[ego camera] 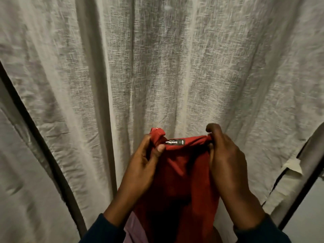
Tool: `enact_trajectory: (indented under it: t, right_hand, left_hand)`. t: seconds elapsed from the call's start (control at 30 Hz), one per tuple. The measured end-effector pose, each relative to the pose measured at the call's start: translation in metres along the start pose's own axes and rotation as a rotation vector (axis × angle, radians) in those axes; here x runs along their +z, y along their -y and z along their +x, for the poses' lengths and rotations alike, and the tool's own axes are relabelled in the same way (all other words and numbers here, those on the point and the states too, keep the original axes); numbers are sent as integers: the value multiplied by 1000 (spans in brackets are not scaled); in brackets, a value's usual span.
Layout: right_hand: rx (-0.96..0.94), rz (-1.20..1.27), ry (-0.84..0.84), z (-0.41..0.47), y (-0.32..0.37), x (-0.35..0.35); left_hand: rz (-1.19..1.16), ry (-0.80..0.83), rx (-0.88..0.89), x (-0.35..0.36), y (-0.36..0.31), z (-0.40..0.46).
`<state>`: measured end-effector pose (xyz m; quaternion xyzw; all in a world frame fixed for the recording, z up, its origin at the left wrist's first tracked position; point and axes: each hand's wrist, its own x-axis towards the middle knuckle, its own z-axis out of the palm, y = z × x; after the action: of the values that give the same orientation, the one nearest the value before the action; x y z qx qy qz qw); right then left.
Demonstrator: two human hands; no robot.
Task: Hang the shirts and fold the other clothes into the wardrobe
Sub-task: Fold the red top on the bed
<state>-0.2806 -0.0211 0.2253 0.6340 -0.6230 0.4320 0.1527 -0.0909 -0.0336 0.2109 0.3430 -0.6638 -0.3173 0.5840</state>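
1. Pale, loosely woven curtain fabric (157, 67) fills nearly the whole view, hanging in long vertical folds. It appears to be the soft front of the wardrobe, drawn closed.
2. Dark frame bars (43, 146) run diagonally down the left and right edges of the view, beside the curtain.
3. A red garment (185, 181) hangs low in the centre, right in front of the curtain. Its long axis runs straight down from the neckline and out past the bottom edge of the view.
4. The left hand (142, 171) holds the left end of the neckline, fingers and thumb curled tight around bunched red cloth.
5. The right hand (226, 155) holds the right end the same way, fingers folded over the cloth's top edge. Both hands sit level, equally near the curtain, with the neckline stretched between them.
6. A bit of mauve cloth (130, 228) shows beneath the left forearm.
7. A small black label (175, 142) with white lettering sits mid-neckline, facing the camera.
8. Judging by this, either hand must let go to part the curtain.
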Motion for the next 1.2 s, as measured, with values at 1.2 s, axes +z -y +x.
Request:
enact_trajectory:
  t: [1.2]
  right_hand:
    - [754,1029,-164,-3,12,21]
  left_hand:
    - [806,-341,-413,-55,-14,4]
